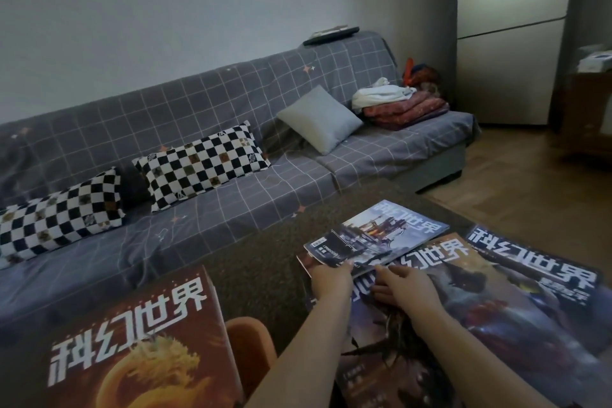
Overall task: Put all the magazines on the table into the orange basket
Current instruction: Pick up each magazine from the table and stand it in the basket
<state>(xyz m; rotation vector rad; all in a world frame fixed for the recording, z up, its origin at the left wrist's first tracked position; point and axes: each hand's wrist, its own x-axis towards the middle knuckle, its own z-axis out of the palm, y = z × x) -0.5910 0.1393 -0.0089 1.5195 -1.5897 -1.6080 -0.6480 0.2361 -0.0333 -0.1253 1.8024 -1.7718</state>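
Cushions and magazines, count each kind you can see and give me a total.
Checkered cushions: 2
Grey cushion: 1
Magazines on the table: 3 that show clearly
Magazine at the basket: 1
Total: 7

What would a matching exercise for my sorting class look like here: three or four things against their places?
Things:
1. red magazine
2. pale blue magazine
3. grey cushion
4. folded blankets

Places:
A. far end of the sofa seat
B. lower left, beside the orange basket
C. leaning on the sofa back
D. at the hands, left and right

Pairs: 1-B, 2-D, 3-C, 4-A
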